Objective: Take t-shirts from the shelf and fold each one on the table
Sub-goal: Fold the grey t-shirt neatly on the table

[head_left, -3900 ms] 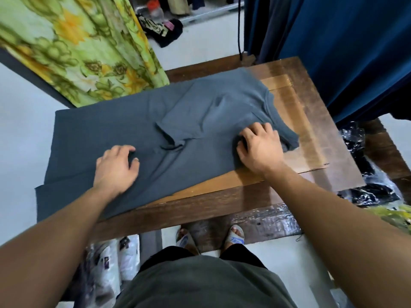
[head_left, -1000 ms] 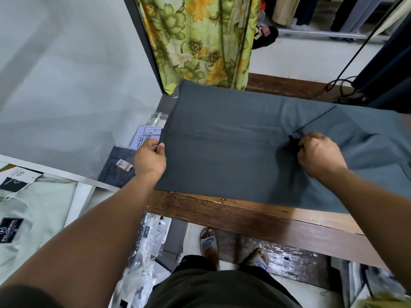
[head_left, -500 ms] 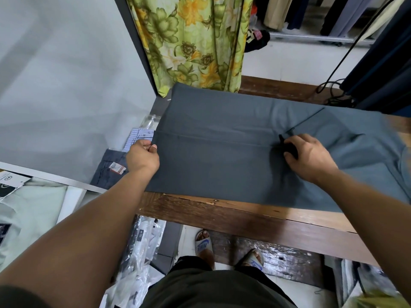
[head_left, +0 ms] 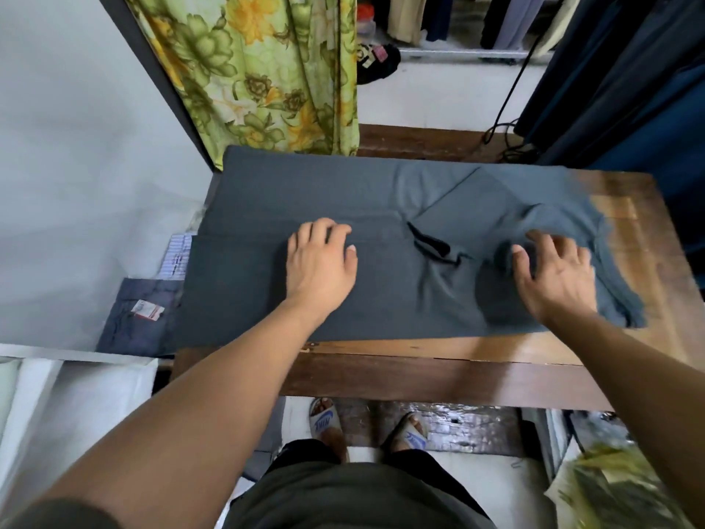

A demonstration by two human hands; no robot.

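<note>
The dark grey cotton t-shirt (head_left: 305, 196) is spread lengthwise across the brown wooden table (head_left: 438, 376). The left hand (head_left: 318, 261) rests flat, fingers straight; the right hand (head_left: 555, 274) hovers spread, gripping nothing. The bunched sleeve should be smoothed before folding. A floral curtain (head_left: 267, 70) crowds the far-left corner.

Motion-blurred right hand (head_left: 555, 278) and t-shirt (head_left: 343, 292) collar end; both forearms cut by the frame edges.

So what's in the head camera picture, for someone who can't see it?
Two bare hands, the left hand and right hand, rest with fingers spread on a grey t-shirt lying partly folded on a wooden table. A flowery green curtain hangs behind.
</note>
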